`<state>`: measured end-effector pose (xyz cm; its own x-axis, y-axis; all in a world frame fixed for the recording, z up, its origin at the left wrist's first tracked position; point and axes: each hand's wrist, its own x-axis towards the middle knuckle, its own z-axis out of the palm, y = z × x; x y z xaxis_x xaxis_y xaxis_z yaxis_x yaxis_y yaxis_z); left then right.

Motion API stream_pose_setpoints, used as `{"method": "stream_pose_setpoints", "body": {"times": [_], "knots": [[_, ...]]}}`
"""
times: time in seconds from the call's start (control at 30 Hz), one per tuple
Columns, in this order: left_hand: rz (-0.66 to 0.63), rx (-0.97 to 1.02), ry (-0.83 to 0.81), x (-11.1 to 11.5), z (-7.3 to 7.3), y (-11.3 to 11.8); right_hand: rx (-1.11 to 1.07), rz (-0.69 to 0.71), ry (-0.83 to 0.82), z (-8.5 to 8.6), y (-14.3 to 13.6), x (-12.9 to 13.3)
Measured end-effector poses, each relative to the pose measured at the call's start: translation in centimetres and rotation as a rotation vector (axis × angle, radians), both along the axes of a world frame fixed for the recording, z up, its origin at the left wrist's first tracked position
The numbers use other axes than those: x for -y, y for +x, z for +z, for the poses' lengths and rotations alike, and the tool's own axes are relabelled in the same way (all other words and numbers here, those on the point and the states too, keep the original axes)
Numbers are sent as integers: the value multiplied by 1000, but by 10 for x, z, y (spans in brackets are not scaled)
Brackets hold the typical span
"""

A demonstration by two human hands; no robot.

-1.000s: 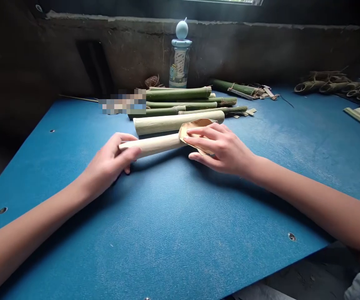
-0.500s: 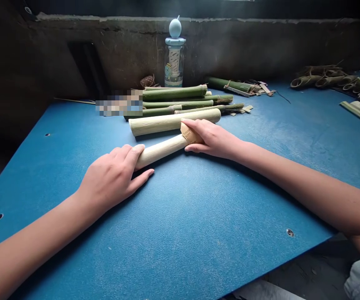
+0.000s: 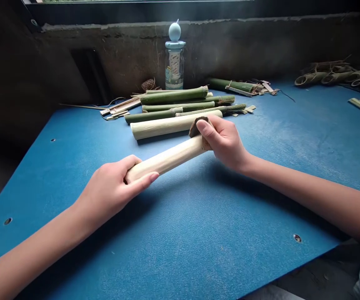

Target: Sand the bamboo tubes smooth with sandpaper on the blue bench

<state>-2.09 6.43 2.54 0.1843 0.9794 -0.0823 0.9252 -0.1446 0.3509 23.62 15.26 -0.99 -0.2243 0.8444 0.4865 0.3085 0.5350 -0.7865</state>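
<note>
A pale, peeled bamboo tube (image 3: 170, 157) slants across the middle, raised a little off the blue table. My left hand (image 3: 114, 179) is wrapped round its near left end, thumb along the lower side. At the upper right end, my right hand (image 3: 225, 139) grips a folded piece of sandpaper (image 3: 199, 125) against the tube. The sandpaper's dark face shows beside my thumb; the rest is hidden by my fingers. Just behind lies a second peeled bamboo tube (image 3: 167, 126), flat on the table.
Green bamboo pieces (image 3: 173, 96) are piled behind the tubes, with split strips (image 3: 122, 108) at their left. A light-blue-capped bottle (image 3: 175, 62) stands against the wall. More cut bamboo (image 3: 314, 78) lies at the far right. The blue table (image 3: 180, 241) has its front edge at lower right.
The tube has been lifted off the table and slants more. My right hand has turned, bringing its thumb and the sandpaper's dark side into view. My left hand has rolled round the tube's end.
</note>
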Motion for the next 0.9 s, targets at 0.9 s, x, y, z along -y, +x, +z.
{"method": "stream_pose_setpoints", "body": {"times": [0.9], "knots": [[-60,114,-264,-2,42,74,-77,-138,-118,36,25,18]]}}
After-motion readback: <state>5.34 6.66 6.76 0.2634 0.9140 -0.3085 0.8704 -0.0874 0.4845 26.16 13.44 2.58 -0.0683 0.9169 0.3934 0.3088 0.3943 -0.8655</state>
